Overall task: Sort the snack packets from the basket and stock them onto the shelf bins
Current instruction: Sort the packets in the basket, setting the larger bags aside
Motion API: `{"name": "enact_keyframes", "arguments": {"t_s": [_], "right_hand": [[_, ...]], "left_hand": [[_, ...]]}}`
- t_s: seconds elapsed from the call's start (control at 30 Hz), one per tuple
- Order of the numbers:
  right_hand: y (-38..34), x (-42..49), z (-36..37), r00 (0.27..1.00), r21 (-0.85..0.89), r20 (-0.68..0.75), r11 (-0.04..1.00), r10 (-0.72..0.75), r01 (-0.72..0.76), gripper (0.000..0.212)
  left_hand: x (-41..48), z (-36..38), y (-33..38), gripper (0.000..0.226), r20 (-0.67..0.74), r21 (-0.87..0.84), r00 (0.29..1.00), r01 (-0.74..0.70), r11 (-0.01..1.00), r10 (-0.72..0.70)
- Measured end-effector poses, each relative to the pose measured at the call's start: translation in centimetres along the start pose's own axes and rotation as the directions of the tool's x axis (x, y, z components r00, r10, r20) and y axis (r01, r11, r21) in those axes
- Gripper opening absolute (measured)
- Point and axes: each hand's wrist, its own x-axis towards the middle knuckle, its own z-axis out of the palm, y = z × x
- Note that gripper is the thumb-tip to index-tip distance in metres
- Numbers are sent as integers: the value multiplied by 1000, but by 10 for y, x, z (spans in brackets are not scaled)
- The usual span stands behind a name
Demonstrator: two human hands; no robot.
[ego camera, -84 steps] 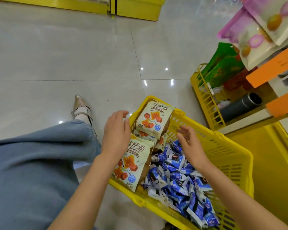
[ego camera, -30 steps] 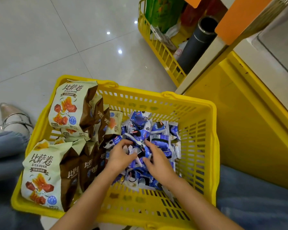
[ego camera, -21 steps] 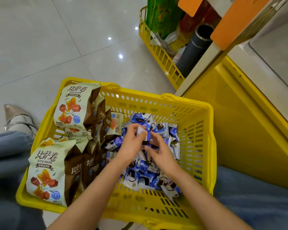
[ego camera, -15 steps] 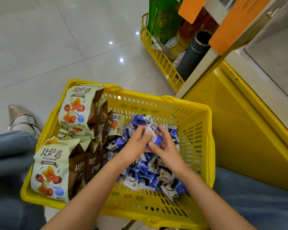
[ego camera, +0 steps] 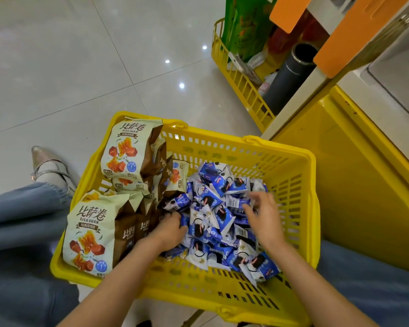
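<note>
A yellow plastic basket (ego camera: 246, 140) stands on the floor between my knees. Several cream-and-brown snack bags (ego camera: 128, 149) stand along its left side, one large bag (ego camera: 90, 232) at the near left corner. A heap of small blue-and-white packets (ego camera: 213, 199) fills the right half. My left hand (ego camera: 170, 230) is dug into the near left of that heap, fingers curled round blue packets. My right hand (ego camera: 262, 215) hovers over the heap's right side, fingers spread and blurred, touching the packets.
The yellow shelf base (ego camera: 364, 185) rises right beside the basket, with orange label holders (ego camera: 354, 31) above. A yellow wire rack (ego camera: 236, 83) at the far right holds green bags (ego camera: 243, 27) and a dark tube (ego camera: 291, 76). My jeans leg and a shoe (ego camera: 47, 166) lie left.
The hands, joined on one packet above the heap half a second ago, have parted. The left dropped into the heap's near left; the right swung out to the right side.
</note>
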Motion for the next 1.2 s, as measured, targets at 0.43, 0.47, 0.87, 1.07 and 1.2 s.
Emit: {"name": "enact_keyframes", "arguments": {"t_s": [0.43,0.47,0.87,1.07,1.2], "right_hand": [[6,-33,57,825,-169,564,972,-39,162,78],[7,-33,59,808,-174,589,973,-19,149,80],[8,-17,57,871,-239,487,969,67,59,56],[-4,-20,42,812,92,583,990,31,-103,83],[-20,-23,23,874,384,486,901,-10,-203,80]], "left_hand": [[11,15,-2,19,170,-95,984,66,993,-49],[12,17,-3,28,177,-104,983,76,992,-57],[18,18,6,44,164,-294,986,59,954,-11],[-2,13,27,39,175,-557,984,76,827,27],[-19,13,49,33,134,-788,979,12,616,153]]}}
